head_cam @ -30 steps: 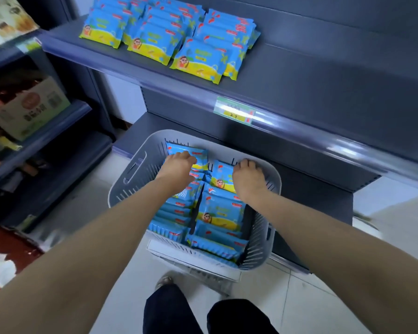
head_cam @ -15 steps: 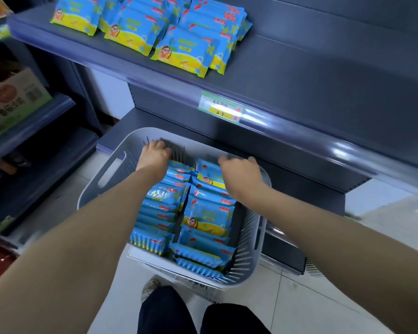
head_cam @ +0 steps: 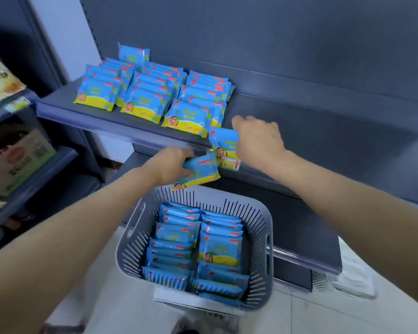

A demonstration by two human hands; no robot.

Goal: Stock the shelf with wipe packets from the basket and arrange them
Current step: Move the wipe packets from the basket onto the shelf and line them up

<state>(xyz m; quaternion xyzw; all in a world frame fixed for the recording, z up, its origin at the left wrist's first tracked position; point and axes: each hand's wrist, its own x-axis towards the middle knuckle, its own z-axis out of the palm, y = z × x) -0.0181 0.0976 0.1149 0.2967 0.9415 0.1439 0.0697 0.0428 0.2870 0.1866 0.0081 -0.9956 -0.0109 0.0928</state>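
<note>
My left hand (head_cam: pixel 171 165) grips a blue and yellow wipe packet (head_cam: pixel 200 172) in the air above the grey basket (head_cam: pixel 263 239). My right hand (head_cam: pixel 258 141) holds another wipe packet (head_cam: pixel 223 143) just in front of the shelf's front edge. The dark grey shelf (head_cam: pixel 299 124) carries three rows of stacked wipe packets (head_cam: pixel 152 97) on its left part. Two rows of packets (head_cam: pixel 196 249) still fill the basket below.
A lower shelf (head_cam: pixel 299 237) juts out behind the basket. A neighbouring rack on the left holds a cardboard box (head_cam: pixel 17 157). A price tag (head_cam: pixel 227 162) sits on the shelf's front rail. The shelf to the right of the stacks is bare. White floor tiles lie underneath.
Both hands have lifted out of the basket, each with a wipe packet, and risen to the shelf's front edge. The view has tilted upward.
</note>
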